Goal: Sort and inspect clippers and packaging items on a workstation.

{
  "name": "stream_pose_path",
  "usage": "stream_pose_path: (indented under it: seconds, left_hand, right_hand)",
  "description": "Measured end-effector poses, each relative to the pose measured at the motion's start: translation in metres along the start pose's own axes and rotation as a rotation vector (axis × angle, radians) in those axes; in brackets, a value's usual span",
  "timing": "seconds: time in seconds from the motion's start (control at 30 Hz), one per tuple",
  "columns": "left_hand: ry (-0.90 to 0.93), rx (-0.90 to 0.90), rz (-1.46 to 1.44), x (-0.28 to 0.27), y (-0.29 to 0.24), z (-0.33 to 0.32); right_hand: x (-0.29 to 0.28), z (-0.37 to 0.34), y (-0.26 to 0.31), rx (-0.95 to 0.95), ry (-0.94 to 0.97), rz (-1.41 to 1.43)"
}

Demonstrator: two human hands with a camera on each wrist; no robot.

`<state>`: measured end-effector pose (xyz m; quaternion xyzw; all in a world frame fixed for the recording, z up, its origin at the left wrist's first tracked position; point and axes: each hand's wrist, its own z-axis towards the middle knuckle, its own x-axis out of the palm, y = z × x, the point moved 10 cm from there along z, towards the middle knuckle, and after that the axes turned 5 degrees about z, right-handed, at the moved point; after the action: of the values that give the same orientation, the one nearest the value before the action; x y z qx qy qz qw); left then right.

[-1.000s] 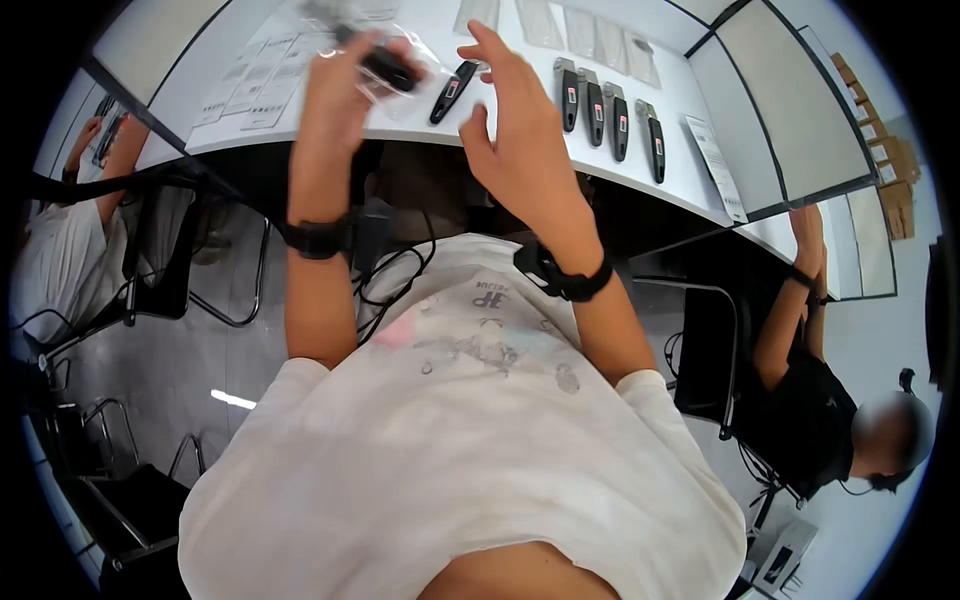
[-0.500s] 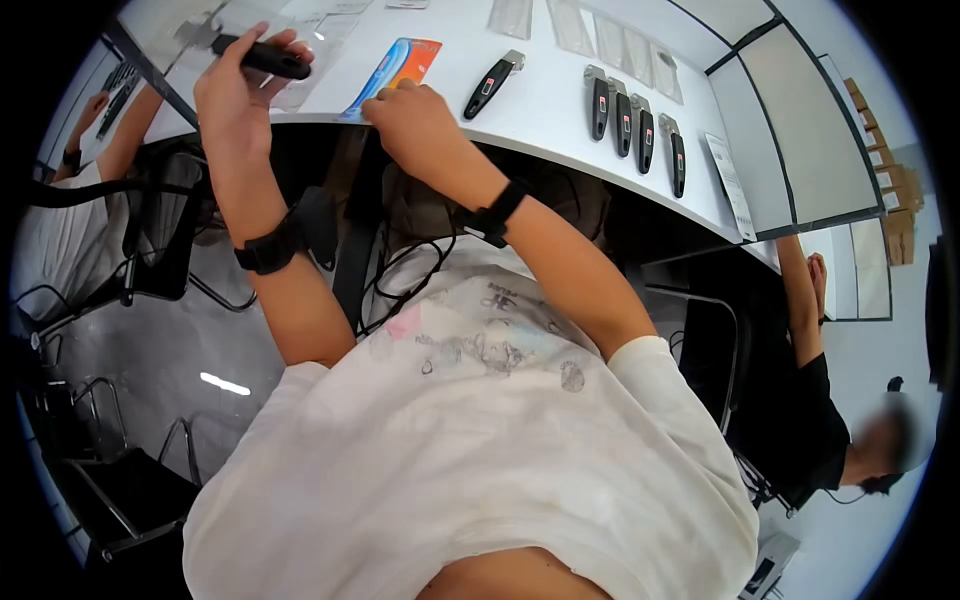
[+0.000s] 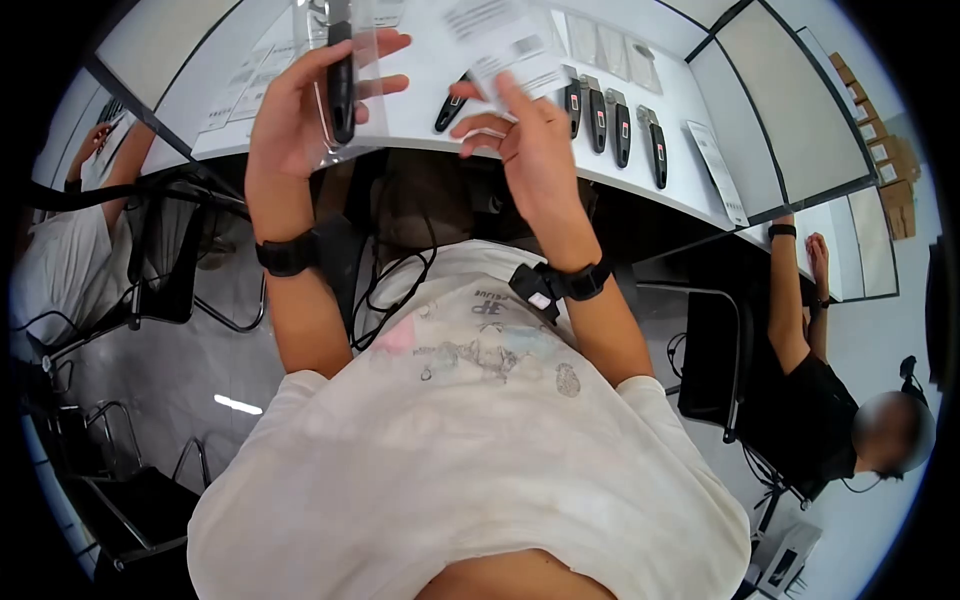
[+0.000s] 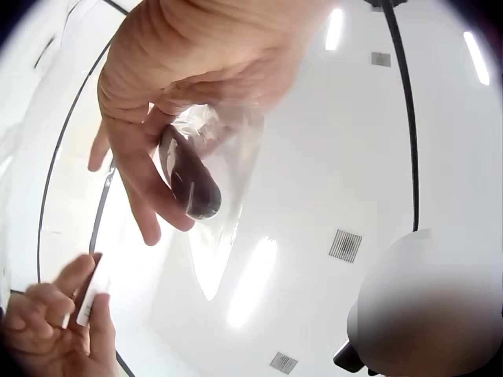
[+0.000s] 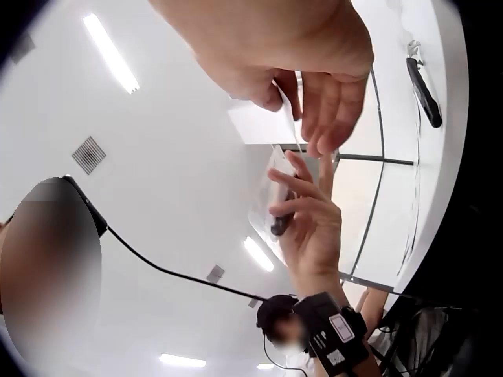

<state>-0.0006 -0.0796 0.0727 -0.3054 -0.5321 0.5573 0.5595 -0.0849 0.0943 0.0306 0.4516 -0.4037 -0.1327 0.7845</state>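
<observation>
In the head view my left hand (image 3: 285,135) holds a black-handled tool (image 3: 341,95) in clear plastic packaging (image 3: 372,120), the handle's rounded end pointing toward me. The left wrist view shows that dark handle (image 4: 192,184) beside the fingers, with clear film (image 4: 240,149) around it. My right hand (image 3: 548,165) pinches a printed white card (image 3: 505,42) between thumb and fingers, raised over the table. From the right wrist the card (image 5: 259,122) appears nearly edge-on at the thumb. Another black-handled tool (image 3: 452,105) lies between the hands, partly behind the right fingers.
Several black-handled tools with metal heads (image 3: 622,135) lie in a row on the white table (image 3: 690,160). Clear plastic pieces (image 3: 612,45) lie behind them. Printed cards (image 3: 250,85) lie at left, another card (image 3: 716,170) at right. Partitions (image 3: 805,110) border the table; other people sit on both sides.
Half a second ago the right hand was on a blue and orange card at the table; now it holds a card up, further right. The left hand has come back rightward with the bagged tool.
</observation>
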Motion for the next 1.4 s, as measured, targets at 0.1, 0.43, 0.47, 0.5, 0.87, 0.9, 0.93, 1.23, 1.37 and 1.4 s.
stream_pose_path:
  seconds: [0.1,0.43,0.47,0.5,0.87,0.9,0.93,1.23,1.37,1.4]
  left_hand:
    - [0.065,-0.017,-0.040,0.015,0.010,0.006]
    - [0.462,-0.264,0.221,0.076,0.042,-0.005]
    - [0.316,-0.230,0.177,0.076,0.044,-0.006]
    - [0.263,-0.240,0.257,0.070,0.050,-0.002]
    - [0.395,-0.329,0.504,0.111,0.067,-0.015]
    - [0.413,-0.318,0.501,0.115,0.064,-0.015]
    - [0.431,-0.309,0.497,0.118,0.062,-0.016]
    - [0.464,-0.250,0.511,0.134,0.041,-0.011]
    - [0.439,-0.212,0.585,0.129,0.039,-0.006]
    - [0.438,-0.201,0.597,0.130,0.039,-0.005]
  right_hand:
    - [0.001,-0.011,-0.018,0.124,0.066,-0.005]
    - [-0.026,-0.016,0.021,0.287,0.235,-0.559]
    - [-0.041,-0.010,0.031,0.224,0.181,-0.556]
    - [-0.059,-0.003,0.051,0.114,0.065,-0.689]
    - [-0.086,-0.053,0.191,-0.559,-0.295,-0.378]
    - [-0.085,-0.052,0.190,-0.544,-0.246,-0.388]
    - [-0.085,-0.053,0.188,-0.528,-0.200,-0.398]
    - [-0.089,-0.046,0.170,-0.472,-0.116,-0.373]
    - [-0.085,-0.047,0.170,-0.482,-0.124,-0.487]
    - [-0.085,-0.047,0.169,-0.487,-0.129,-0.487]
